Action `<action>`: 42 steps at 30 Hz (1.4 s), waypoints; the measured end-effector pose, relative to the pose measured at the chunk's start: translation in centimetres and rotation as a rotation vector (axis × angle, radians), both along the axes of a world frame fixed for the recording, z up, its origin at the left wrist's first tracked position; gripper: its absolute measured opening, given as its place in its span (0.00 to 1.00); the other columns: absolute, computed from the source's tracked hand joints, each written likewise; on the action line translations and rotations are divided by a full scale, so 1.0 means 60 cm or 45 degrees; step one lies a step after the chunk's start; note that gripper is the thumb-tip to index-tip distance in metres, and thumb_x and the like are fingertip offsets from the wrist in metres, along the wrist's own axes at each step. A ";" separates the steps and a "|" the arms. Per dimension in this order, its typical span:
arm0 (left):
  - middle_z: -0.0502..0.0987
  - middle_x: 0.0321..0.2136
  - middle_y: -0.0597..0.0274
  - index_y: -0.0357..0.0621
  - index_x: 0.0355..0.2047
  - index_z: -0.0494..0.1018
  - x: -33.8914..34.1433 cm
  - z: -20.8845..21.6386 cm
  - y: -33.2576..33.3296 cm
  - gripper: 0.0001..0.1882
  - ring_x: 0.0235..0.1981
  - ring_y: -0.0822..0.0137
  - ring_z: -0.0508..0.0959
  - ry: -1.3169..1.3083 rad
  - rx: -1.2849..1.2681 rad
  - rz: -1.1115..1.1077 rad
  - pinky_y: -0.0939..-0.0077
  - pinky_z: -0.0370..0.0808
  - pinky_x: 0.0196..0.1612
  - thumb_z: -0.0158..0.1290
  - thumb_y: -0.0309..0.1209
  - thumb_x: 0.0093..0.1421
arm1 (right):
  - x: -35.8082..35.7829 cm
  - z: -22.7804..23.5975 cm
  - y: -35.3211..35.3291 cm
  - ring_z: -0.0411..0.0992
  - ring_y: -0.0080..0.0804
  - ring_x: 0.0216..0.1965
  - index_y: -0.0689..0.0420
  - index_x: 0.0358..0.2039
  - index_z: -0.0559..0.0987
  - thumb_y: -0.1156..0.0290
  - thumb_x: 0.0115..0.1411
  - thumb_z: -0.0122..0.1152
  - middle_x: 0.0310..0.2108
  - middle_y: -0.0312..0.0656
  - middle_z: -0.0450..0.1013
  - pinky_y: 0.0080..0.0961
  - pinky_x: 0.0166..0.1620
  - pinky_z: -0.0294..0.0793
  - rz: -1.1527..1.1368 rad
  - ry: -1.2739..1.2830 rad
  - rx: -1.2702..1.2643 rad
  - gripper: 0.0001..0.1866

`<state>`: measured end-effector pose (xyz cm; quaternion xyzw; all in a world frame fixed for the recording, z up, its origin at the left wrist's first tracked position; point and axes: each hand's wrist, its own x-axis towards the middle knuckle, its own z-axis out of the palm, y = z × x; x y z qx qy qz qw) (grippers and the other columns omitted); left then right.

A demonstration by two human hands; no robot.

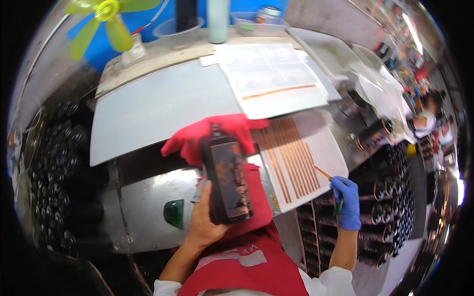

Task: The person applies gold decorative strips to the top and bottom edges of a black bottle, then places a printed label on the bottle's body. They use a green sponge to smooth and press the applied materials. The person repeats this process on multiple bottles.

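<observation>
My left hand grips a dark rectangular bottle by its lower left side, tilted, its front panel patterned in copper and orange. Behind the bottle lies a red cloth. My right hand, in a blue glove, pinches a thin copper-coloured strip at one end. Under its fingers shows a green piece, perhaps a tool's handle, mostly hidden by the glove. The strip's free end reaches over a white sheet bearing rows of copper strips.
A green translucent piece lies on the metal table. Grey board and white sheets lie farther back. Dark bottles are stacked left and right; another bottle lies right. A yellow-green fan stands far left.
</observation>
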<state>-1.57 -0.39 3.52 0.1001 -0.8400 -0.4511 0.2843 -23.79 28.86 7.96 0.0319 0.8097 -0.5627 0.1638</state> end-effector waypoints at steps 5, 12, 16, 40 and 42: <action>0.64 0.51 0.36 0.34 0.60 0.51 -0.007 0.005 -0.021 0.50 0.50 0.45 0.70 0.099 -0.194 0.014 0.60 0.68 0.51 0.68 0.33 0.41 | 0.016 0.095 -0.102 0.61 0.11 0.18 0.62 0.27 0.81 0.76 0.50 0.61 0.19 0.32 0.72 0.10 0.21 0.56 0.256 0.198 0.241 0.04; 0.63 0.51 0.32 0.42 0.54 0.67 0.010 0.014 -0.043 0.38 0.47 0.43 0.70 0.114 -0.196 -0.058 0.60 0.68 0.48 0.64 0.44 0.43 | 0.053 0.216 -0.234 0.64 0.14 0.19 0.63 0.20 0.79 0.81 0.43 0.63 0.16 0.34 0.71 0.14 0.23 0.60 0.759 0.443 0.344 0.01; 0.62 0.52 0.37 0.40 0.53 0.67 0.010 0.045 -0.080 0.38 0.51 0.45 0.66 0.211 0.026 -0.251 0.59 0.64 0.52 0.61 0.50 0.47 | 0.067 0.261 -0.268 0.66 0.18 0.17 0.64 0.19 0.80 0.81 0.39 0.66 0.17 0.38 0.72 0.14 0.22 0.61 1.179 0.301 0.149 0.04; 0.76 0.26 0.66 0.35 0.29 0.76 -0.089 0.093 -0.118 0.03 0.29 0.78 0.73 0.093 0.969 0.259 0.85 0.69 0.32 0.57 0.22 0.54 | -0.097 0.028 -0.257 0.60 0.14 0.14 0.62 0.25 0.77 0.73 0.50 0.61 0.18 0.36 0.69 0.11 0.18 0.56 0.302 -0.044 -0.375 0.05; 0.75 0.27 0.66 0.34 0.29 0.75 -0.100 0.091 -0.116 0.03 0.29 0.79 0.73 0.122 0.987 0.266 0.86 0.69 0.32 0.56 0.21 0.55 | -0.106 0.011 -0.254 0.60 0.14 0.14 0.62 0.25 0.77 0.73 0.50 0.61 0.18 0.36 0.69 0.12 0.18 0.56 0.280 -0.075 -0.413 0.05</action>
